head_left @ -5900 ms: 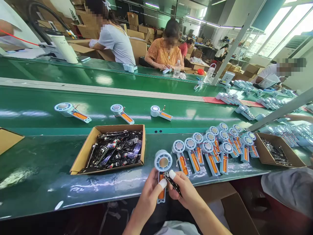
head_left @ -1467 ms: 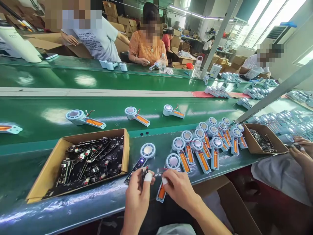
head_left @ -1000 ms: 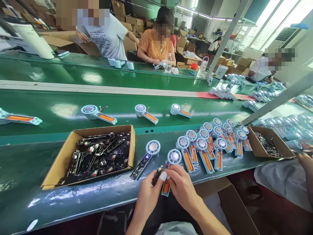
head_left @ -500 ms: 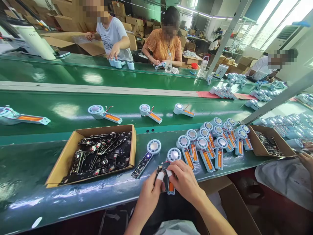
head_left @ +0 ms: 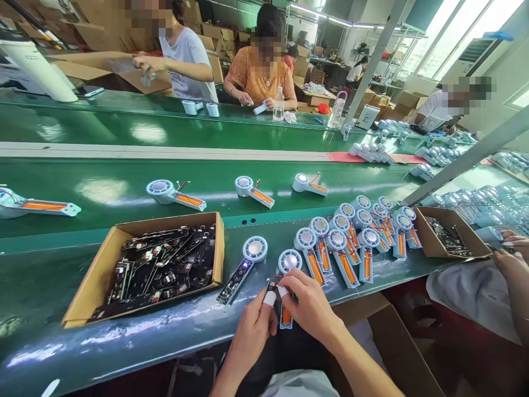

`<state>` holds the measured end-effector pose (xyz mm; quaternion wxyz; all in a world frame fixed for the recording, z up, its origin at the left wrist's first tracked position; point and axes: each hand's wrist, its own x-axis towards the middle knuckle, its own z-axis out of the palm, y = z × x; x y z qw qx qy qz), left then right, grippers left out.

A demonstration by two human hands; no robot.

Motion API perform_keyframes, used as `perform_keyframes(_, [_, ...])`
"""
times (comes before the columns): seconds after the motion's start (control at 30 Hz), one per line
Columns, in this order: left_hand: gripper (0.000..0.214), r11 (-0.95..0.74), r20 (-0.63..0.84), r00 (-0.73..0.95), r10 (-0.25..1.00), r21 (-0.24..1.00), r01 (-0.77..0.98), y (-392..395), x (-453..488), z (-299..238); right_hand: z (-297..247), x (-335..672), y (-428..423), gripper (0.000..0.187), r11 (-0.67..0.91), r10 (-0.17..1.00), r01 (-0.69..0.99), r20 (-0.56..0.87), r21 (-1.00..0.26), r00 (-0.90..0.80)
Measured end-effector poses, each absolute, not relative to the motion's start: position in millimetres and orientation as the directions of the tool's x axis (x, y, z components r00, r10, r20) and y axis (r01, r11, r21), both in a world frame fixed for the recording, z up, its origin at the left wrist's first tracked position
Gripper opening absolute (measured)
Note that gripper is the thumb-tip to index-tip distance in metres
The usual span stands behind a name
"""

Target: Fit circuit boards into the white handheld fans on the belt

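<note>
My left hand (head_left: 257,320) is closed around a narrow black circuit board (head_left: 271,286), its thumb, in a white finger cover, lying on it. My right hand (head_left: 308,300) pinches the thin wires (head_left: 275,278) at the board's upper end; its fingertips hide the plug. Below both hands is a light-blue handheld fan (head_left: 290,260), its open handle showing an orange strip (head_left: 286,315). To the left lies another fan (head_left: 255,249) with a black board (head_left: 235,282) along its handle and a small light glowing on it.
An open cardboard box (head_left: 219,253) of black boards stands at left. Several fans with orange strips (head_left: 350,270) are grouped at right, beside another box (head_left: 419,242). More fans (head_left: 160,188) sit on the green belt (head_left: 103,220). Co-workers sit opposite and a co-worker's hands (head_left: 512,256) show at right.
The board in my left hand has tilted and now meets my right fingertips at the wires. The view has shifted slightly. Opposite, a person's hand has lifted away from the fan parts.
</note>
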<state>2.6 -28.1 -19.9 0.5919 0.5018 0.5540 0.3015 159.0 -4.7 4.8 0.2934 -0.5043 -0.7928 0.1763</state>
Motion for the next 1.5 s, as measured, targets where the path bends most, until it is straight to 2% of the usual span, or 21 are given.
perform_keyframes(0.13, [0.039,0.155,-0.242,0.188,0.952,0.910,0.386,-28.5,0.5,-21.5,6.8,157.8,-5.1,0.024,0.509,0.858,0.743,0.327,-0.434,-0.397])
perform_keyframes(0.2, [0.036,0.055,-0.163,0.176,0.971,0.865,0.499,-27.6,-1.9,-21.6,7.8,158.0,-5.8,0.024,0.516,0.854,0.746,0.314,-0.420,-0.415])
perform_keyframes(0.3, [0.037,-0.068,-0.078,0.226,0.971,0.817,0.572,-24.1,-7.4,-18.2,8.5,161.1,-5.7,0.023,0.464,0.886,0.705,0.266,-0.536,-0.381])
perform_keyframes(0.43, [0.033,-0.159,-0.060,0.356,0.932,0.817,0.554,-16.9,-15.5,-9.4,11.9,169.3,-0.8,0.027,0.421,0.899,0.615,0.217,-0.667,-0.381])
perform_keyframes(0.57, [0.032,-0.170,-0.089,0.419,0.904,0.824,0.541,-11.4,-20.6,-6.2,17.7,175.1,4.9,0.035,0.457,0.858,0.547,0.185,-0.701,-0.480])
perform_keyframes(0.73, [0.031,-0.214,-0.091,0.480,0.873,0.812,0.543,-6.3,-23.2,-7.4,11.0,175.2,3.4,0.027,0.462,0.863,0.536,0.218,-0.706,-0.455])
perform_keyframes(0.9, [0.032,-0.203,-0.091,0.462,0.882,0.813,0.546,-7.9,-22.7,-3.1,20.1,178.9,-0.6,0.016,0.412,0.902,0.533,0.245,-0.739,-0.357])
perform_keyframes(1.0, [0.034,-0.180,-0.109,0.419,0.901,0.786,0.592,-13.6,-20.4,-3.6,38.1,178.3,2.1,0.021,0.426,0.904,0.612,0.286,-0.666,-0.318])
perform_keyframes(1.13, [0.033,-0.095,-0.133,0.323,0.937,0.794,0.601,-22.4,-17.8,-8.4,46.8,172.5,10.4,0.031,0.567,0.813,0.637,0.229,-0.523,-0.535])
perform_keyframes(1.2, [0.030,-0.026,-0.133,0.260,0.956,0.849,0.527,-26.5,-16.3,-10.7,42.4,171.2,13.2,0.029,0.563,0.808,0.615,0.209,-0.551,-0.551])
perform_keyframes(1.37, [0.026,0.115,-0.146,0.077,0.986,0.941,0.318,-31.6,-9.4,-14.0,30.3,172.9,12.1,0.021,0.427,0.889,0.513,0.242,-0.745,-0.388])
perform_keyframes(1.5, [0.028,0.094,-0.122,0.083,0.989,0.955,0.281,-25.9,-4.4,-6.0,27.4,172.0,6.7,0.022,0.454,0.880,0.516,0.274,-0.726,-0.388])
